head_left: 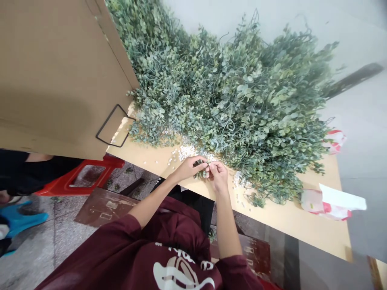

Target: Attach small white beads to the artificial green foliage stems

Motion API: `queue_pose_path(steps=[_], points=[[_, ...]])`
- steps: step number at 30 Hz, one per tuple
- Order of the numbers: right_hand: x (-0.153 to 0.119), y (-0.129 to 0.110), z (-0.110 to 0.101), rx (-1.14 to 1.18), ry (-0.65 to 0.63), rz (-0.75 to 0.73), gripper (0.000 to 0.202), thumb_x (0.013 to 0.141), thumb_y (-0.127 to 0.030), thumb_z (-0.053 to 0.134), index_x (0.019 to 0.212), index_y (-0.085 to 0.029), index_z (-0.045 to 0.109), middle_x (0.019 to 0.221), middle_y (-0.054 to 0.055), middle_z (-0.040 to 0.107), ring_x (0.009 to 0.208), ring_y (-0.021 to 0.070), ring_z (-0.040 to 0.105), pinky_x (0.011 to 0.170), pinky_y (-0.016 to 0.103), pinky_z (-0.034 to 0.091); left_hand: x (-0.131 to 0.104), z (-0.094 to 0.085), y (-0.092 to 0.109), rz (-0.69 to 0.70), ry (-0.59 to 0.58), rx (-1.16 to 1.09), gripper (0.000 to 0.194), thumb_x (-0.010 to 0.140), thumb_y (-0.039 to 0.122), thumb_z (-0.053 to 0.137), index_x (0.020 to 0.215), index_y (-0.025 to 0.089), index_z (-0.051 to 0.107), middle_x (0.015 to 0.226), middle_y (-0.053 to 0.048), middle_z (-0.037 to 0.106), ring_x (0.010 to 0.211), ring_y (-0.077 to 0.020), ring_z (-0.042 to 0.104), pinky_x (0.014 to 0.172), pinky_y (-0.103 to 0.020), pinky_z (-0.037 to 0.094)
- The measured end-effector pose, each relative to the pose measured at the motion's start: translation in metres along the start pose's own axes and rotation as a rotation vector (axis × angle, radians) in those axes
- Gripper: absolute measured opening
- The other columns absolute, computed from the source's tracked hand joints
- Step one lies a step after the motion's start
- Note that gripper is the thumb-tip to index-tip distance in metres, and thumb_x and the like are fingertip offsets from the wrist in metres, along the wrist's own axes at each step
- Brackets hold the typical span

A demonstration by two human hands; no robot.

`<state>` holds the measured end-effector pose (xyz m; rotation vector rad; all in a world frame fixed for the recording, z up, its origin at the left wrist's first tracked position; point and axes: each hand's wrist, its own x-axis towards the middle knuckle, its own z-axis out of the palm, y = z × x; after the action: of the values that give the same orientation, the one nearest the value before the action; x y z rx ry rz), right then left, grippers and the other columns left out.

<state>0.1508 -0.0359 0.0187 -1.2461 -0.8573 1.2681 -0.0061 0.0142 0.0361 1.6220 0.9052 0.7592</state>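
Observation:
My left hand [191, 167] is closed on a small leafy sprig [198, 175] of artificial greenery near the table's front edge. Right beside it, my right hand [219, 175] has its thumb and fingers pinched together at the sprig's end; what lies between those fingertips is too small to make out. Small white pieces [186, 152] are heaped just behind my hands, and more of them are scattered to both sides. A big pile of green artificial leaf stems [229, 96] rises behind, its lower leaves close to my fingers.
A large cardboard box [60, 72] stands at the left with a black wire frame [109, 139] by its corner. Red-and-white plastic bags [320, 203] lie on the wooden table [320, 233] at right. A red stool [87, 177] and another person's arm [39, 157] are at left.

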Motion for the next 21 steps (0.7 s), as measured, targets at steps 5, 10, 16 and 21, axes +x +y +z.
queue_pose_path(steps=[5, 10, 16, 21], points=[[0.0004, 0.0004, -0.0024, 0.003, -0.015, 0.02, 0.033, 0.074, -0.05, 0.07, 0.084, -0.023, 0.055, 0.073, -0.001, 0.064, 0.049, 0.0108, 0.053, 0.048, 0.025, 0.047, 0.0002, -0.0011, 0.0009, 0.048, -0.005, 0.01, 0.03, 0.092, 0.042, 0.048, 0.093, 0.015, 0.063, 0.09, -0.003, 0.068, 0.083, -0.0147, 0.062, 0.078, -0.023, 0.048], [0.0005, 0.0017, -0.0034, -0.056, 0.016, -0.007, 0.026, 0.079, -0.047, 0.065, 0.082, -0.024, 0.055, 0.076, 0.0, 0.063, 0.054, 0.012, 0.055, 0.054, 0.026, 0.048, 0.0, -0.0015, 0.0011, 0.09, -0.015, 0.017, 0.028, 0.091, 0.04, 0.048, 0.088, 0.016, 0.062, 0.084, -0.002, 0.066, 0.077, -0.0139, 0.06, 0.075, -0.023, 0.046], [0.0014, 0.0004, 0.0, -0.036, 0.072, -0.036, 0.025, 0.076, -0.044, 0.068, 0.084, -0.024, 0.056, 0.084, 0.002, 0.066, 0.062, 0.0143, 0.06, 0.06, 0.028, 0.05, -0.0001, -0.0017, 0.0058, 0.077, -0.029, 0.016, 0.026, 0.09, 0.038, 0.049, 0.083, 0.017, 0.061, 0.08, -0.002, 0.066, 0.075, -0.0147, 0.06, 0.074, -0.024, 0.047], [0.0011, 0.0007, -0.0009, -0.053, 0.072, -0.017, 0.03, 0.074, -0.043, 0.072, 0.093, -0.023, 0.062, 0.069, -0.001, 0.062, 0.057, 0.0146, 0.058, 0.059, 0.029, 0.05, -0.0007, -0.0022, 0.005, 0.097, -0.035, -0.007, 0.023, 0.089, 0.036, 0.051, 0.085, 0.016, 0.062, 0.081, -0.002, 0.067, 0.076, -0.0142, 0.06, 0.075, -0.023, 0.047]])
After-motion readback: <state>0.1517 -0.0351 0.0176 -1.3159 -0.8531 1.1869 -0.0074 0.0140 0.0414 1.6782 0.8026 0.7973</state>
